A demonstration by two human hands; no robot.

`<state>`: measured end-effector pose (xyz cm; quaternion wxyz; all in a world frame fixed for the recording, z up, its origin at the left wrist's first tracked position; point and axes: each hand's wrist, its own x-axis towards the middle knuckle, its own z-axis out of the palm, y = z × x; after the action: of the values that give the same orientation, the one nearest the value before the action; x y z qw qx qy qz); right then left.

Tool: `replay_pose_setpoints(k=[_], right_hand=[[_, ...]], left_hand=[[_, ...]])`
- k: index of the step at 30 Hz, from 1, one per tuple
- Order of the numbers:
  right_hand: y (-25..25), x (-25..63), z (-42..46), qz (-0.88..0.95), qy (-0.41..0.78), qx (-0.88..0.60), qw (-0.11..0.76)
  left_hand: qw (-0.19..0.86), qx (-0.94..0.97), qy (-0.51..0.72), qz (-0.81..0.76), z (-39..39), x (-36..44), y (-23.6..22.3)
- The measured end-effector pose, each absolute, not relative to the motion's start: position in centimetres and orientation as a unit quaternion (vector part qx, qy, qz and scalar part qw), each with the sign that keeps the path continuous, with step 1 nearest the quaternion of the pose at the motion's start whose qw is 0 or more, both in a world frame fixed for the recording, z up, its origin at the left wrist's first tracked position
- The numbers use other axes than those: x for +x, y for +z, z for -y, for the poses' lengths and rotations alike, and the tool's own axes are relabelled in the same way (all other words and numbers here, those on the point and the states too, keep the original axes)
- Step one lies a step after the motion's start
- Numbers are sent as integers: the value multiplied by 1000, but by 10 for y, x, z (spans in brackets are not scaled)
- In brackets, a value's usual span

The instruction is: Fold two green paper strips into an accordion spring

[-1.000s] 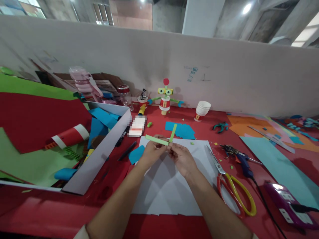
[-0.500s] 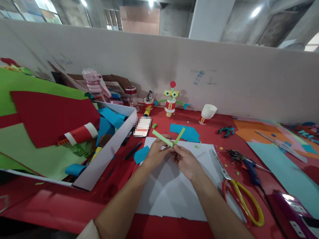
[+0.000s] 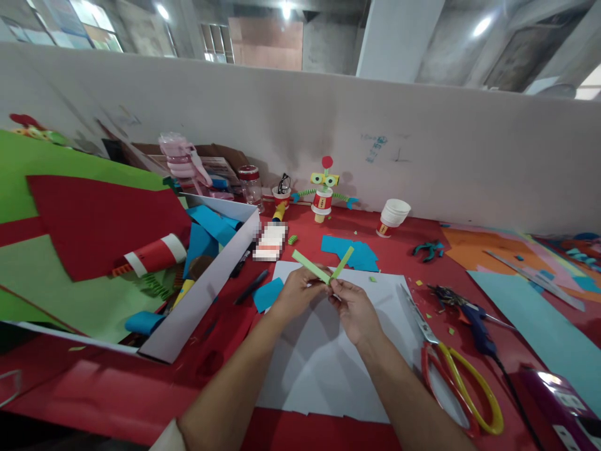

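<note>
Two light green paper strips (image 3: 312, 267) meet in a V above the white paper sheet (image 3: 323, 369). My left hand (image 3: 299, 293) is closed on the strips near their joint, from the left. From the right, the fingertips of my right hand (image 3: 353, 308) pinch the same joint; just where one strip overlaps the other is hidden by the fingers. Behind the hands lie blue paper pieces (image 3: 350, 250), and a smaller blue piece (image 3: 268, 294) rests left of the sheet. A paper-cup robot figure (image 3: 322, 199) with green folded-paper arms stands at the back.
Big scissors (image 3: 457, 376) lie at the right, beside a blue glue gun (image 3: 474, 322) with a cord. A white box (image 3: 211, 288) holding coloured paper stands on the left. Farther back are stacked paper cups (image 3: 393, 216), pliers (image 3: 427, 250) and a clear jar (image 3: 250, 186).
Both hands keep their pinch on the green strips, which still form a V. The whole view has shifted slightly, with things appearing a little lower and to the right.
</note>
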<state>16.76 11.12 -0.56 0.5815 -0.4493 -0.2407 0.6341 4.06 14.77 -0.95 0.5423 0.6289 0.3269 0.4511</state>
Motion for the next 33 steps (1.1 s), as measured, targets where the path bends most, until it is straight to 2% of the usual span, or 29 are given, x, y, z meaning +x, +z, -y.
replay_pose_setpoints(k=[6,14,22,33], right_hand=[[-6,165,-109,240,635,-425,598],[-8,164,-109,261,628,-422,599],[-6,167,-108,290,600,-463,585],[-7,165,-106,271,582,-464,610]], left_hand=[[592,587,455,-314,-147,41,-10],[527,668,426,-308,-150,36,-7],[611,590,441,-290,-148,41,-9],[604,555,480,-310,-141,44,-4]])
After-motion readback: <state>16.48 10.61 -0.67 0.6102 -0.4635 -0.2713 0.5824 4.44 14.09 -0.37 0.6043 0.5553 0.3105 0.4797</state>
